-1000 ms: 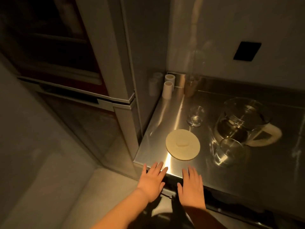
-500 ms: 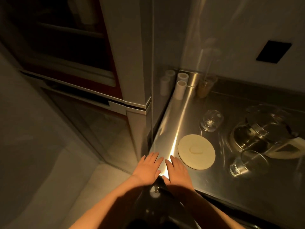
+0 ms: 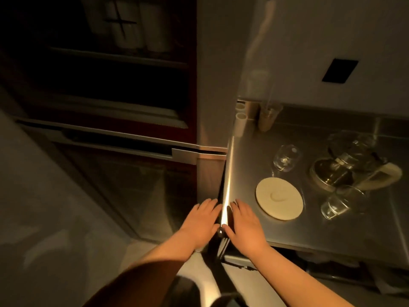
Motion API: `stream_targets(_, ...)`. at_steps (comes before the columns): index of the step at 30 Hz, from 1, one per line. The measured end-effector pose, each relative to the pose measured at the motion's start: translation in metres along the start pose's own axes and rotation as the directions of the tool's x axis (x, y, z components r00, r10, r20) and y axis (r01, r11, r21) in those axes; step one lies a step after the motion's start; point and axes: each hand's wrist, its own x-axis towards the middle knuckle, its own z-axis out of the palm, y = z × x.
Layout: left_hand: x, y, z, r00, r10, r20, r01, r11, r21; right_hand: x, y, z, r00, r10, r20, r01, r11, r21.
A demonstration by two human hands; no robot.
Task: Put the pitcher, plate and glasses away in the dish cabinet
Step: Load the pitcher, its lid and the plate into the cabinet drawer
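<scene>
Both hands empty, fingers straight and flat: left hand [image 3: 200,224] off the bench's left edge, in front of the cabinet; right hand [image 3: 244,224] over the front-left corner of the stainless steel bench [image 3: 309,231]; each grip apart, holding nothing. All 4 task items on the bench, none stored yet: round cream ceramic plate [image 3: 279,197] just beside the right hand, clear glass pitcher with cream handle [image 3: 352,165] further right, 1 clear stemless glass [image 3: 285,159] behind the plate, 1 clear short glass [image 3: 340,201] in front of the pitcher, very near it, touching or not cannot tell. Tall dark-wood dish cabinet with pale frame [image 3: 212,63] stands left of the bench, shelves dim, white cups [image 3: 130,25] on the upper shelf. Step in hand looks like picking the first item; plate is nearest, judged best taken by sliding fingers under its rim near the bench edge, thumb on top. Bench's left edge butts the cabinet side, so carry items forward off the front edge, then left. Pale cylinders [image 3: 240,124] and a tan jar [image 3: 269,117] crowd the back corner; keep away. Open bench surface lies in front of the plate and short glass. Glasses look slippery; lift them singly.
</scene>
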Motion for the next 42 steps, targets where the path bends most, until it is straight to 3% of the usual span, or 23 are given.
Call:
stream_targets(8, -0.055, -0.119, -0.075, 0.943, 0.017, -0.332, 0.007, 0.998, 0.069, 0.042, -0.128, -0.045, 0.932, -0.213, -0.291, 0.234, 0.971, 0.038)
stream_targets(12, -0.074, -0.167, -0.110, 0.888, -0.031, -0.458, 0.082, 0.992, 0.092, 0.070, -0.183, -0.067, 0.876, -0.354, -0.328, 0.352, 0.934, -0.067)
stream_targets(18, -0.077, -0.206, -0.120, 0.915, -0.142, -0.377, 0.201, 0.972, 0.123, 0.103, -0.231, -0.074, 0.898, -0.371, -0.236, 0.339, 0.926, -0.167)
stream_targets(25, -0.080, -0.218, -0.114, 0.916, -0.126, -0.381, 0.181, 0.977, 0.114, 0.106, -0.237, -0.059, 0.928, -0.306, -0.212, 0.252, 0.936, -0.247)
stream_targets(33, -0.080, -0.211, -0.115, 0.898, -0.165, -0.408, 0.189, 0.982, 0.017, 0.107, -0.246, -0.059, 0.933, -0.213, -0.289, 0.198, 0.977, -0.082)
stream_targets(42, -0.078, -0.212, -0.123, 0.926, -0.147, -0.347, 0.157, 0.988, 0.002, 0.112, -0.254, -0.061, 0.924, -0.121, -0.363, 0.147, 0.988, 0.045)
